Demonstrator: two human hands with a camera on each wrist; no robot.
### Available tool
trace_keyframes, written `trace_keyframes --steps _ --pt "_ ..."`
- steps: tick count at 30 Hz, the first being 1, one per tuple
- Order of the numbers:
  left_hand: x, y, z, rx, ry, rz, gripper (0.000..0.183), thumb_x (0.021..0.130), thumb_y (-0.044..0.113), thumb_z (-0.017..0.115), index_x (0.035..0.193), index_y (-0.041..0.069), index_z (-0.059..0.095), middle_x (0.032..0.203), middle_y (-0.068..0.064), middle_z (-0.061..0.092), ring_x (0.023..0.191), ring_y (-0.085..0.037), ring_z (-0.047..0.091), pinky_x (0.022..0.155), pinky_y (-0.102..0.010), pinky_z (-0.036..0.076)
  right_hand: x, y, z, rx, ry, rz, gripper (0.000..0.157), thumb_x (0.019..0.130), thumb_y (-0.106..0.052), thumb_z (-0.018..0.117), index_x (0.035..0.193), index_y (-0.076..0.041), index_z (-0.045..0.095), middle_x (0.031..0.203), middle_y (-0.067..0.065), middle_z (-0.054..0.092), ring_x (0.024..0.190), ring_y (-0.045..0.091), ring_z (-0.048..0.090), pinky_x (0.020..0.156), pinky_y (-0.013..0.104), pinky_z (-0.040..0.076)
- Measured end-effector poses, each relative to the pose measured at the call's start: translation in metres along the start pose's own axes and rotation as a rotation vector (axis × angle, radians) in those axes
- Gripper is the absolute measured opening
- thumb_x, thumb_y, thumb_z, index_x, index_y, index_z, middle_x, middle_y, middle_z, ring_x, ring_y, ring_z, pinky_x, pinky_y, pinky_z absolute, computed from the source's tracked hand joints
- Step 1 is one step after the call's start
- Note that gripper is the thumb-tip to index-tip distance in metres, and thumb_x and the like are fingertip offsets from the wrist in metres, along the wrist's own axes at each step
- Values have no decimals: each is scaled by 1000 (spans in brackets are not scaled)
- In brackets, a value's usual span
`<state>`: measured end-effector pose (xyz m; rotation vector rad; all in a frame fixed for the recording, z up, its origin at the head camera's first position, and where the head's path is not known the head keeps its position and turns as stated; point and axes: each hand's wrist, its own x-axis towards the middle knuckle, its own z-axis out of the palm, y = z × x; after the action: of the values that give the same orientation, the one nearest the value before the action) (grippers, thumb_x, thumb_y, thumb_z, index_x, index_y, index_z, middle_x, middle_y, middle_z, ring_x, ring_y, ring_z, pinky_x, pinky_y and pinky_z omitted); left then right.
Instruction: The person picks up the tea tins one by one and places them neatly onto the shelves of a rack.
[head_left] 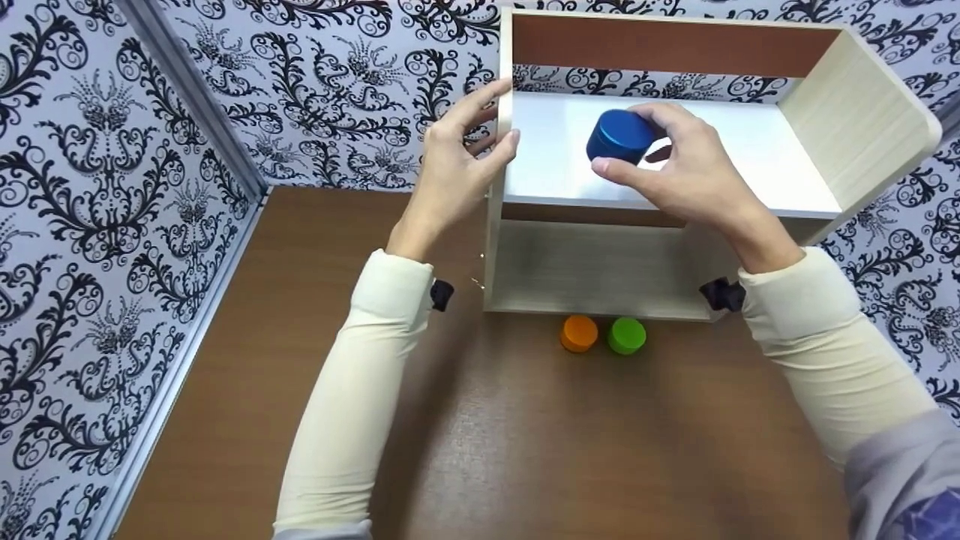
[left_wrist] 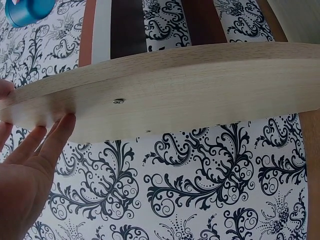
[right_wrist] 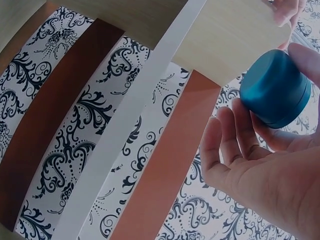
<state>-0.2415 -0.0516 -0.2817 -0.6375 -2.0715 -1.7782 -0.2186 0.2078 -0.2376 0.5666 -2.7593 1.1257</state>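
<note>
My right hand (head_left: 686, 154) holds a blue cylindrical tin (head_left: 622, 135) above the white shelf board of a small wooden shelf unit (head_left: 855, 120). In the right wrist view the tin (right_wrist: 275, 90) sits between the thumb and fingers, off any surface. My left hand (head_left: 461, 161) grips the front edge of the unit's left side panel (head_left: 495, 225). As the left wrist view shows, several fingertips touch the outer face of that panel (left_wrist: 190, 95). An orange tin (head_left: 579, 333) and a green tin (head_left: 626, 335) stand side by side at the unit's front.
The unit stands on a brown wooden table (head_left: 480, 442) against a wall with black floral wallpaper (head_left: 337, 90). A second papered wall (head_left: 105, 225) borders the table on the left. Reddish-brown back strips (head_left: 660, 45) cross the unit, with a lower compartment (head_left: 592, 259) under the white board.
</note>
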Motion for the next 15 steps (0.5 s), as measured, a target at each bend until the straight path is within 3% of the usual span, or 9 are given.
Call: trace_keyframes --steps 8,15 --pt "0 1 0 1 -2 -7 51 94 1 69 143 6 55 149 -8 51 128 -23 55 101 -22 54 6 2 4 -3 -13 -3 67 89 -37 77 140 -1 54 134 14 55 113 30 51 88 29 52" --pt "0 -1 1 -9 7 4 51 94 1 69 143 4 56 147 -9 53 127 -23 56 101 -23 55 11 3 9 -13 -9 11 67 89 -40 77 140 -1 55 132 13 55 110 25 51 87 27 51"
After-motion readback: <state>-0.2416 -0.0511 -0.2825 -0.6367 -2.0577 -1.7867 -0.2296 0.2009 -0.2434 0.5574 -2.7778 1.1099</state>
